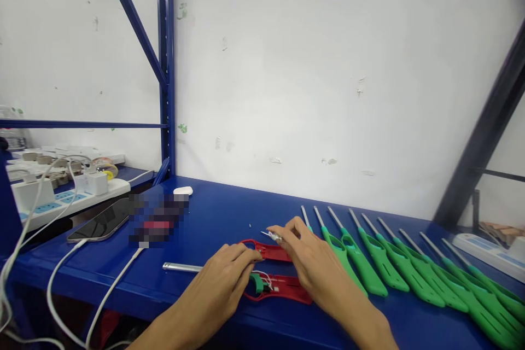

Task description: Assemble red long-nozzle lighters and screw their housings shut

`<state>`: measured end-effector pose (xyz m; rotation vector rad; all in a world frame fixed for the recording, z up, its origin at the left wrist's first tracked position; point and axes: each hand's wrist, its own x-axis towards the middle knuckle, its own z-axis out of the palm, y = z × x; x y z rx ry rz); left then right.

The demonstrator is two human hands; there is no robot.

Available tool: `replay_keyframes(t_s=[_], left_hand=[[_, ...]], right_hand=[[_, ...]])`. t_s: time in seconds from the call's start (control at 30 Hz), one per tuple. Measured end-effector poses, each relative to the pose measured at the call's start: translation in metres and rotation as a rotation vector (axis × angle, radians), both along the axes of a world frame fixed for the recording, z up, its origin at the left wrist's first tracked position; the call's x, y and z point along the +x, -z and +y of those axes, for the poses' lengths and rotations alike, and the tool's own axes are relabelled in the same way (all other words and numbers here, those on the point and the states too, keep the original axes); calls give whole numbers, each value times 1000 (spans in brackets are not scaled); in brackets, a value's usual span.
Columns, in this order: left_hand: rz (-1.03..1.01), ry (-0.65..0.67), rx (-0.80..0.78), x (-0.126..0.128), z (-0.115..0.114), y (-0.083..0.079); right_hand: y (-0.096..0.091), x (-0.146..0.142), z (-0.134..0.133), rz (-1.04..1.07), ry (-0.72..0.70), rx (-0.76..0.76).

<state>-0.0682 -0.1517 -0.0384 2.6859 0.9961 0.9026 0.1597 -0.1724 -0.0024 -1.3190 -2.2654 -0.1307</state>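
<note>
I see a row of green lighters [410,270] lying side by side on the right part of the blue table [221,213]. At the left, a dark phone [100,222] lies beside a white power strip [61,199]. White cables [123,275] hang over the edge, and a small white case [182,191] sits near the wall.

A pixelated patch [158,219] hides what lies beside the phone [100,222]. The left hand [223,283] covers part of the red shell [287,287]. The right hand [315,265] pinches a metal piece [273,235] too small to tell. Rightmost lighters [498,299] run off-frame.

Open bench [229,209] strip along wall [287,65]; blocked right by green lighters [381,268], left by phone [100,222] and cable [110,284]; post [166,65] behind.
</note>
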Motion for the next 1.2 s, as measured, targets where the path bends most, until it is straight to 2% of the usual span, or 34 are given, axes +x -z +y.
replay_keyframes(t_s=[0.1, 0.3, 0.6, 0.97, 1.2], left_hand=[[-6, 5, 20, -2, 1, 3], [-59, -36, 41, -1, 1, 2], [-135, -47, 53, 1, 1, 2], [-118, -38, 53, 1, -1, 1], [-103, -23, 146, 2, -1, -1]], right_hand=[[-1, 3, 2, -8, -40, -14], [-8, -2, -5, 142, -110, -74], [-13, -4, -11, 70, -104, -95], [-12, -5, -13, 75, -100, -90], [-12, -7, -14, 91, -106, -98]])
